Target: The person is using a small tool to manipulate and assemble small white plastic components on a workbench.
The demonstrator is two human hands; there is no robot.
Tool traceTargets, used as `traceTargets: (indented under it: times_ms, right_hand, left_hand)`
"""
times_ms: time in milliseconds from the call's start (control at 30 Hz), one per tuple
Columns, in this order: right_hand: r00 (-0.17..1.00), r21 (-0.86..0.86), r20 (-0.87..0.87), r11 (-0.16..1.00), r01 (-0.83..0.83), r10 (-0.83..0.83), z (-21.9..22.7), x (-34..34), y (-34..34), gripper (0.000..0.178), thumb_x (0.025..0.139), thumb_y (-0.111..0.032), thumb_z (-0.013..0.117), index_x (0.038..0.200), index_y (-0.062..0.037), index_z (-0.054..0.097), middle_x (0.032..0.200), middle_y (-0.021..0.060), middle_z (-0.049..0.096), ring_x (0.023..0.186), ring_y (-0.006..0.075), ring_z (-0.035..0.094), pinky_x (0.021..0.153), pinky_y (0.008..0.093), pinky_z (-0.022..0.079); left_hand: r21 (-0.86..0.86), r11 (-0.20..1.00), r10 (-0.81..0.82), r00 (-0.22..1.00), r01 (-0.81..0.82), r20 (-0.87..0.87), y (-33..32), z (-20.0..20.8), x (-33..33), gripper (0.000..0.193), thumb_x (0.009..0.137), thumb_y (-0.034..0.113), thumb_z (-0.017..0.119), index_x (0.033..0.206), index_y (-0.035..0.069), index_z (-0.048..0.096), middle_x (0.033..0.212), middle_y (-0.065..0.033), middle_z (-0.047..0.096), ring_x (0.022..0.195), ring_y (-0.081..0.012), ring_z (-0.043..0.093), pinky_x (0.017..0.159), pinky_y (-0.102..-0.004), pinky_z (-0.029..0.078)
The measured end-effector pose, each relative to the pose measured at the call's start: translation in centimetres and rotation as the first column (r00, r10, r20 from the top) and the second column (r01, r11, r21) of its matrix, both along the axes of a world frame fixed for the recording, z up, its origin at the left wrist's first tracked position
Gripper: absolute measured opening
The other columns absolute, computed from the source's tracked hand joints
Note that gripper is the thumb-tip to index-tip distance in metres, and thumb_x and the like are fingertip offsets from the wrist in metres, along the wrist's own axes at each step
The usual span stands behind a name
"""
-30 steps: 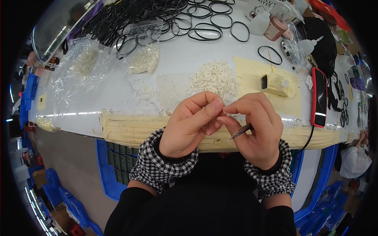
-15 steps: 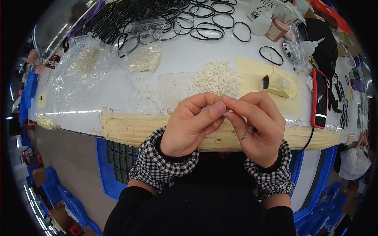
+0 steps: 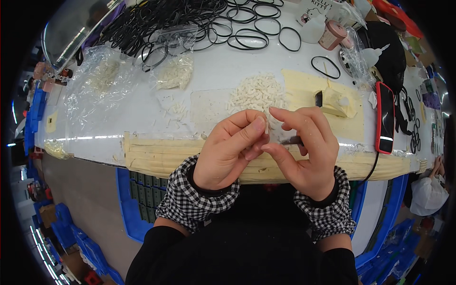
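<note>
My left hand (image 3: 232, 147) is closed in a pinch, thumb against forefinger, with a small whitish piece (image 3: 267, 126) showing at the fingertips. Close beside it, my right hand (image 3: 311, 149) has its thumb and forefinger spread apart. A thin dark tool, perhaps tweezers (image 3: 291, 141), lies across the curled fingers of that hand; its full shape is hidden. Just beyond both hands is a heap of small white tubular pieces (image 3: 256, 92) on the table. To the heap's right, a cream-coloured block with a dark slot (image 3: 336, 102) rests on a yellow sheet (image 3: 299, 80).
Black rubber-like loops (image 3: 166, 21) are piled at the back. Clear bags (image 3: 175, 71) with white pieces lie left. A red-cased phone (image 3: 385, 118) with a cable is at right, near a pink tub (image 3: 332, 35). Yellow tape (image 3: 156, 152) covers the table's front edge.
My right thumb and forefinger have parted and drawn slightly away from the left fingertips. The thin tool has swung within my right hand. My left hand has barely moved.
</note>
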State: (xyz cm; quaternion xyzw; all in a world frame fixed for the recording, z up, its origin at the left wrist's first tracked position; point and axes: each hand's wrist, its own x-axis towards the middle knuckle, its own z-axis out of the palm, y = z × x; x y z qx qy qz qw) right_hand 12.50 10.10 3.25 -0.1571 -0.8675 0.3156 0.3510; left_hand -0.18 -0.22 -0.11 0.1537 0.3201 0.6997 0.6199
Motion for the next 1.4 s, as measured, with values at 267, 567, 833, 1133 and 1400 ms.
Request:
traceTargets:
  times_ms: [267, 567, 833, 1133, 1400]
  right_hand:
    - [0.972, 0.175, 0.22, 0.984, 0.044, -0.082, -1.2, 0.2, 0.7, 0.032, 0.079, -0.037, 0.069, 0.075, -0.0086, 0.053, 0.065, 0.0047, 0.048, 0.054, 0.0226, 0.053, 0.046, 0.0321, 0.041]
    - [0.962, 0.155, 0.266, 0.988, 0.022, -0.063, -0.9, 0.2, 0.6, 0.033, 0.081, -0.033, 0.067, 0.076, -0.0052, 0.051, 0.063, 0.0072, 0.047, 0.052, 0.0245, 0.05, 0.047, 0.0327, 0.039]
    - [0.955, 0.191, 0.289, 0.982, 0.015, -0.07, -0.7, 0.3, 0.7, 0.032, 0.082, -0.036, 0.067, 0.073, -0.0092, 0.052, 0.06, 0.0038, 0.046, 0.051, 0.0218, 0.051, 0.044, 0.0327, 0.039]
    - [0.97, 0.037, 0.236, 0.998, 0.047, -0.055, -0.7, 1.0, 1.6, 0.026, 0.081, -0.025, 0.07, 0.075, -0.0054, 0.054, 0.062, 0.006, 0.05, 0.053, 0.0231, 0.053, 0.046, 0.0313, 0.04]
    - [0.943, -0.041, 0.328, 0.997, 0.064, -0.047, -1.7, 3.1, 2.2, 0.015, 0.075, -0.008, 0.07, 0.086, -0.0053, 0.06, 0.077, 0.0065, 0.055, 0.061, 0.0241, 0.058, 0.054, 0.0316, 0.045]
  left_hand:
    - [0.01, 0.999, -0.033, 0.998, 0.032, 0.056, 0.0, 0.2, -0.1, 0.016, 0.097, 0.021, 0.051, 0.093, 0.006, 0.054, 0.078, 0.0036, 0.049, 0.068, -0.004, 0.039, 0.06, -0.0173, 0.031]
    - [0.026, 0.999, -0.037, 0.998, 0.036, 0.055, 0.0, -0.2, -0.1, 0.015, 0.096, 0.021, 0.052, 0.093, 0.006, 0.053, 0.079, 0.0038, 0.049, 0.068, -0.0039, 0.039, 0.06, -0.0168, 0.031]
    - [0.004, 1.0, -0.026, 0.999, 0.026, 0.036, 0.0, -0.1, 0.0, 0.015, 0.096, 0.021, 0.053, 0.094, 0.006, 0.054, 0.078, 0.0045, 0.049, 0.069, -0.0039, 0.04, 0.061, -0.0166, 0.032]
    - [0.019, 1.0, -0.01, 1.0, 0.01, 0.022, 0.1, 0.2, -0.2, 0.015, 0.096, 0.019, 0.053, 0.095, 0.004, 0.055, 0.081, 0.0007, 0.053, 0.07, -0.0055, 0.043, 0.062, -0.0175, 0.036]
    - [0.042, 0.994, 0.088, 0.98, -0.097, 0.18, 0.0, -0.9, -0.3, 0.019, 0.097, 0.015, 0.049, 0.107, 0.001, 0.055, 0.092, -0.0038, 0.058, 0.082, -0.0109, 0.055, 0.074, -0.0217, 0.046]
